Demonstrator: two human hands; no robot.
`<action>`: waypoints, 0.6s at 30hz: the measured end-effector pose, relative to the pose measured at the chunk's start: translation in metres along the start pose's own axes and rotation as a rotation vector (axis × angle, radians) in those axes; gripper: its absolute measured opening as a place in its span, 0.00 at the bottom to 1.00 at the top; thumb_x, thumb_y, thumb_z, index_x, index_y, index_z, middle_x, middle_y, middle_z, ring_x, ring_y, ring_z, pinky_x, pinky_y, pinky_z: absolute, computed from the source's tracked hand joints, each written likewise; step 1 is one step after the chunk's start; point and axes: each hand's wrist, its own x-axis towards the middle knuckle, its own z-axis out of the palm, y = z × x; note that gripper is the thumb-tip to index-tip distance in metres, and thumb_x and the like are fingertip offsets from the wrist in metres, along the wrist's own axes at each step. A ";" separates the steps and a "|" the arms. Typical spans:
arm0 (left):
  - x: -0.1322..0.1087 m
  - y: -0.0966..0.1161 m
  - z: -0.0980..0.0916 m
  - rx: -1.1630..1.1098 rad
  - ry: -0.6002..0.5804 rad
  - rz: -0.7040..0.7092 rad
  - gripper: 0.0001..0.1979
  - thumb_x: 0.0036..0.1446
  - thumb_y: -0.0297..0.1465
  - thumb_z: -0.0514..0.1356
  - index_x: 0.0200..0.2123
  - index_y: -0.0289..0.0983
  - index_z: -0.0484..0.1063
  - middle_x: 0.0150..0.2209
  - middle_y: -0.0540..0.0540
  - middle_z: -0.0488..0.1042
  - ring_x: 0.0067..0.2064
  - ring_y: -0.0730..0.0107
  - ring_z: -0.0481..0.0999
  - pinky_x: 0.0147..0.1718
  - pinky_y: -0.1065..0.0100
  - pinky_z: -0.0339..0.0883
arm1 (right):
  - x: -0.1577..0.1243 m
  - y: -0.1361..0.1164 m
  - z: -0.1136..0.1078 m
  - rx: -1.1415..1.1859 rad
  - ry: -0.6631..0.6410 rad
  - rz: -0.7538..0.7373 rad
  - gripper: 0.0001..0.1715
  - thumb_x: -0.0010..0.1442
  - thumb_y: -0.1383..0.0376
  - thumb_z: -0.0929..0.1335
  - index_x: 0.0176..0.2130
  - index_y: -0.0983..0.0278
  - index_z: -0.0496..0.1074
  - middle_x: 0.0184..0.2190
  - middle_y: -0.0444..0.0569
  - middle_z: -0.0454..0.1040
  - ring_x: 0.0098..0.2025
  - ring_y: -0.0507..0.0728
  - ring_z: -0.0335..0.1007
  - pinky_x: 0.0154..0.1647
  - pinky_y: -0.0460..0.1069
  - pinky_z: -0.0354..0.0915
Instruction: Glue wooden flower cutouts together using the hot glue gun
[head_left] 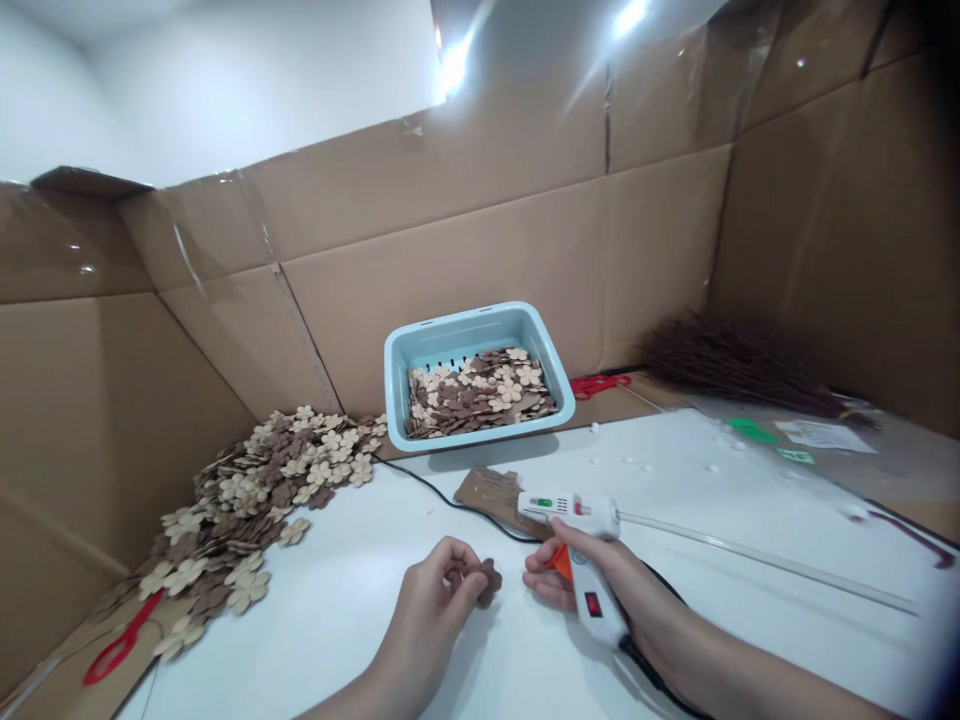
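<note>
Between thumb and fingers, my left hand (439,600) pinches a small brown flower cutout (489,583) above the white tabletop. My right hand (592,570) is wrapped round a white hot glue gun (596,590) with an orange trigger and a red switch. A long clear glue stick (765,553) sticks out of its back end, pointing right. The gun's nozzle end points left, over a scrap of cardboard (487,490). Flower and gun are apart.
A light blue basket (480,438) of brown and cream flowers stands at the back. More flowers form a heap (262,490) at left, near red-handled scissors (124,645). Other red scissors (600,385) and dark twigs (739,370) lie back right. Cardboard walls (465,250) surround the table.
</note>
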 end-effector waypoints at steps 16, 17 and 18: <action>0.003 0.002 0.000 -0.274 0.078 -0.015 0.14 0.56 0.42 0.59 0.36 0.39 0.62 0.29 0.50 0.72 0.23 0.77 0.67 0.19 0.77 0.59 | 0.009 -0.027 -0.023 -0.211 -0.034 -0.126 0.18 0.60 0.56 0.64 0.27 0.66 0.70 0.23 0.47 0.76 0.17 0.54 0.75 0.14 0.42 0.65; 0.004 0.001 0.000 -0.296 0.081 -0.021 0.14 0.56 0.42 0.60 0.36 0.39 0.61 0.29 0.50 0.71 0.23 0.78 0.66 0.20 0.77 0.59 | 0.008 -0.029 -0.024 -0.217 -0.048 -0.127 0.18 0.60 0.56 0.65 0.26 0.66 0.70 0.23 0.47 0.76 0.16 0.53 0.75 0.13 0.42 0.64; 0.005 0.000 0.000 -0.311 0.085 -0.031 0.15 0.55 0.42 0.60 0.36 0.39 0.61 0.29 0.51 0.71 0.23 0.78 0.66 0.19 0.77 0.59 | 0.007 -0.030 -0.025 -0.224 -0.057 -0.119 0.19 0.60 0.56 0.65 0.26 0.67 0.71 0.24 0.48 0.76 0.16 0.53 0.75 0.12 0.42 0.64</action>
